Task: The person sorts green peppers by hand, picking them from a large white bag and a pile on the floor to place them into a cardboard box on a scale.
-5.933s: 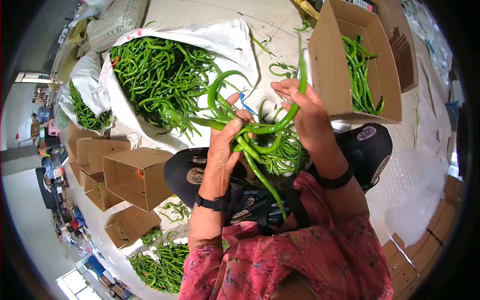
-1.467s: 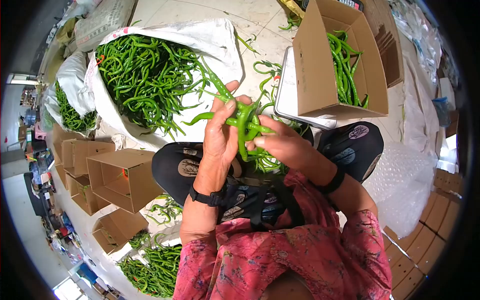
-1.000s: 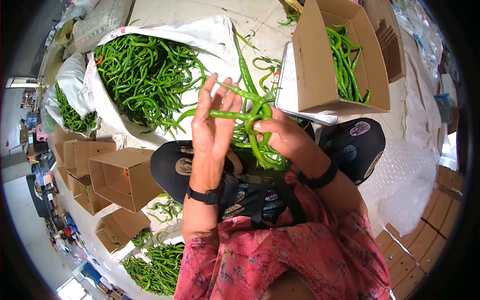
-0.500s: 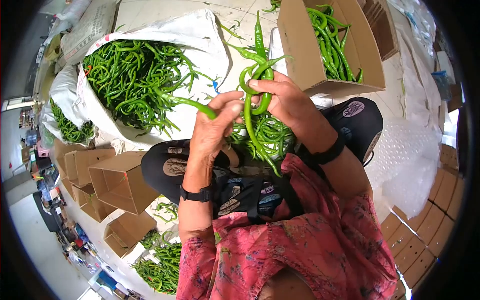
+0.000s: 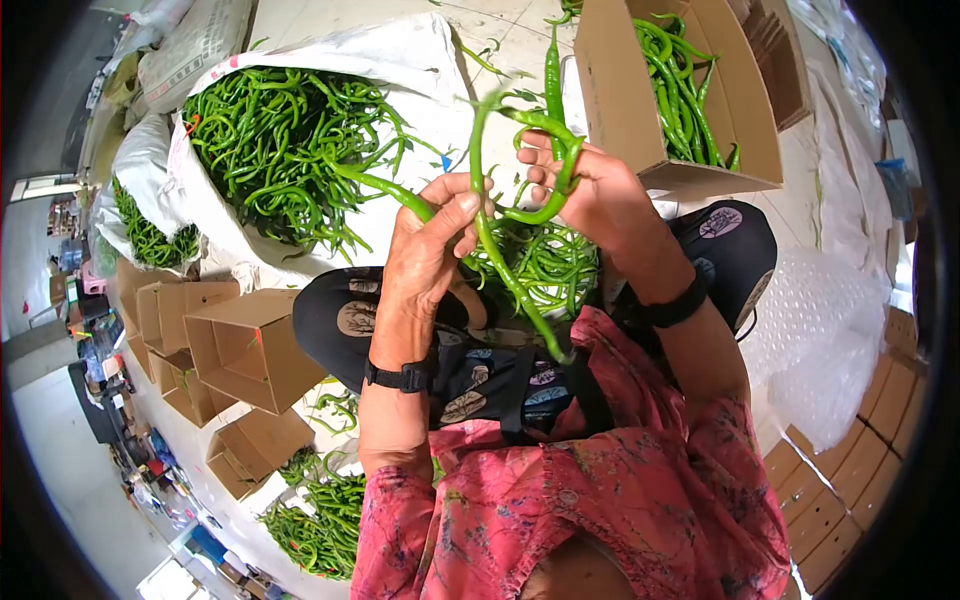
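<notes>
My left hand (image 5: 435, 235) is closed, pinching a long green chili pepper (image 5: 510, 275) whose upper end is blurred. Another chili pepper (image 5: 375, 182) sticks out of the same hand toward the left. Over on the right, my right hand (image 5: 605, 205) holds a few more peppers, with its fingertips partly spread. Among them are a strongly curved chili pepper (image 5: 572, 165) and a straight one (image 5: 553, 85) pointing away from me. Beneath both hands, between my knees, lies a heap of green chili peppers (image 5: 540, 265).
A white sack (image 5: 420, 60) spills chili peppers at the upper left. An open cardboard box (image 5: 620, 100) with peppers stands at the upper right. Several open boxes (image 5: 240, 345) sit at the left, near another pepper pile (image 5: 325, 520). Bubble wrap (image 5: 815, 330) lies at the right.
The long pepper, earlier among those at my right hand, is now pinched in my left. My right hand has shifted slightly right, its fingers looser around the remaining peppers. The view has shifted slightly.
</notes>
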{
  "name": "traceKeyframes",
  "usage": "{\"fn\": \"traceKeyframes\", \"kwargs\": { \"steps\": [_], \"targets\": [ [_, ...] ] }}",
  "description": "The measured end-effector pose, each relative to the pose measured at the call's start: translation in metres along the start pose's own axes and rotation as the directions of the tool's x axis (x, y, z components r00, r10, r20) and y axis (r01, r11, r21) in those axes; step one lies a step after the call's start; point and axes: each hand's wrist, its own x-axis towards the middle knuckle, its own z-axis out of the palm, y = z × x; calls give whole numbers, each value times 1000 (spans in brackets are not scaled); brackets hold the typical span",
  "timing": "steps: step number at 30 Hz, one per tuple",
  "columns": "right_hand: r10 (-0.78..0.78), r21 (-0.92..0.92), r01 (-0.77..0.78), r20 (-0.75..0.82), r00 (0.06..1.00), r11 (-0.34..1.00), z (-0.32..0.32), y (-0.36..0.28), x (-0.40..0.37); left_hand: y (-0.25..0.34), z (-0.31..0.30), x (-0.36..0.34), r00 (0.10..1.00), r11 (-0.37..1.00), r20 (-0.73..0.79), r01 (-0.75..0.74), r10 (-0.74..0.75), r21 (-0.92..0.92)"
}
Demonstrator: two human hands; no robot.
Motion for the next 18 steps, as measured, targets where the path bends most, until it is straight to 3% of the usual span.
{"fn": "traceKeyframes", "kwargs": {
  "steps": [1,2,3,5,8,9,11,12,13,14,15,16,18],
  "targets": [
    [33,86,-35,23,999,996,-3,0,1,3,0,-1,1000,1000,7,-19,19,-11],
    [-44,-122,39,-45,998,992,1,3,-2,3,-2,-2,999,999,-13,-39,39,11],
    [-43,-122,38,-37,998,992,-3,4,-1,5,-3,-3,999,999,-17,-46,46,14],
    [84,107,-95,109,991,990,-17,7,-2,12,-6,-7,994,994,-32,-103,102,-35],
    [57,33,-63,149,987,997,-15,8,-10,43,-19,-28,962,982,-196,-186,188,25],
    [28,-20,-25,130,991,999,-13,7,-11,58,-29,-41,931,972,-283,-215,233,92],
    [35,80,-50,182,983,996,-11,3,-11,96,-65,-71,852,941,-398,-308,339,143],
    [28,110,-53,220,975,993,-10,2,-12,119,-79,-92,770,901,-489,-258,410,348],
    [17,140,-54,255,967,989,-9,1,-13,139,-98,-109,663,880,-591,-252,460,402],
    [23,204,-81,273,962,976,-7,0,-13,161,-144,-137,646,878,-623,-168,441,448],
    [12,206,-69,267,964,976,-2,-1,-15,177,-165,-161,561,852,-680,-91,472,516],
    [16,213,-69,243,970,975,3,-2,-16,190,-207,-188,564,828,-637,-168,525,534],
    [17,223,-75,252,967,972,4,-2,-16,206,-277,-245,494,805,-700,1,516,593]
  ]
}}
